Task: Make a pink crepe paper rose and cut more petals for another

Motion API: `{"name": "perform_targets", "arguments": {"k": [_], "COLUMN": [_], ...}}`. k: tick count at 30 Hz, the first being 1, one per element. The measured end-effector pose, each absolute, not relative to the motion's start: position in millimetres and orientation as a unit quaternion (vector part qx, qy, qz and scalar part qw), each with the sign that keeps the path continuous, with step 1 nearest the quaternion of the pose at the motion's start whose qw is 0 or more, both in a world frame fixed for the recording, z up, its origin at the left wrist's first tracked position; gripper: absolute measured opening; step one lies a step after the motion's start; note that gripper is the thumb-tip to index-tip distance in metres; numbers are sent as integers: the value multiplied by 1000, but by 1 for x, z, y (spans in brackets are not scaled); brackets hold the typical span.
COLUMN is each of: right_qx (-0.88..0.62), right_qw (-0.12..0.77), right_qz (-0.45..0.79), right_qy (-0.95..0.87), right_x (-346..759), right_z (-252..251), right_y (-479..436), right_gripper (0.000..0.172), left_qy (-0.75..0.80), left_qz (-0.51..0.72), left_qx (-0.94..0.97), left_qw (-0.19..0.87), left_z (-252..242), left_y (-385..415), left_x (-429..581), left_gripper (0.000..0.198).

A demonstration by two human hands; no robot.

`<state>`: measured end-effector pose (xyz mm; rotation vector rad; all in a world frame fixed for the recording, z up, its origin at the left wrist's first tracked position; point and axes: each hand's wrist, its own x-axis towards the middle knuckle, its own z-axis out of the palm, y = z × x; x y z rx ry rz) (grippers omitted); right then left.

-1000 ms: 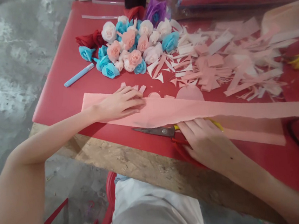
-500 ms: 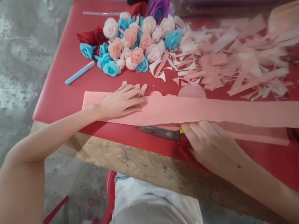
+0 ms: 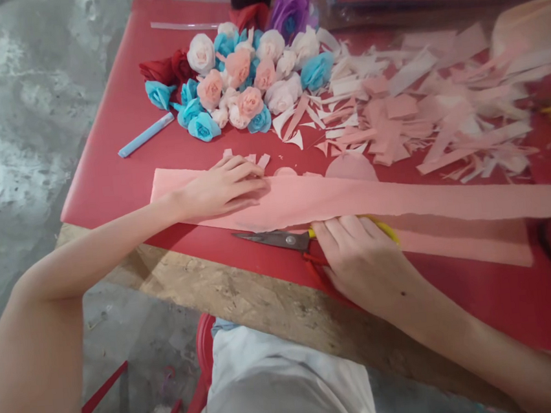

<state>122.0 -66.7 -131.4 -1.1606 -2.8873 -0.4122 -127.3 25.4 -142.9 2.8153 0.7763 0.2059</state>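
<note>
Pink paper, scissors at its near edge.
Right hand holds scissors; left hand, fingers extended, should press flat.

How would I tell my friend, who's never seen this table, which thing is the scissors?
Find the red table, then the right hand near its front edge. The scissors are in that hand, pointing left along the pink strip. Unlike the strip, they have dark blades and yellow and red handles.

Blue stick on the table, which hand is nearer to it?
Left. The left hand lies right of the blue stick, toward the person; the right hand, holding scissors, is farther right.
</note>
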Motion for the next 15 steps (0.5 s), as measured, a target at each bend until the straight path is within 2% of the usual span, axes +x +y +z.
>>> {"name": "perform_targets", "arguments": {"k": [11,15], "right_qx": [-318,-311], "right_qw": [68,65], "right_qz": [-97,-79], "right_qy": [-941,-945], "right_x": [127,130], "right_z": [-134,-136], "right_y": [-57,-63], "right_gripper": [24,24], "left_qy": [251,247], "left_qz": [60,62], "left_qx": [962,963], "left_qw": [88,92], "left_z": [-141,-141], "left_y": [26,27], "left_x": [-127,-127], "left_gripper": [33,33]}}
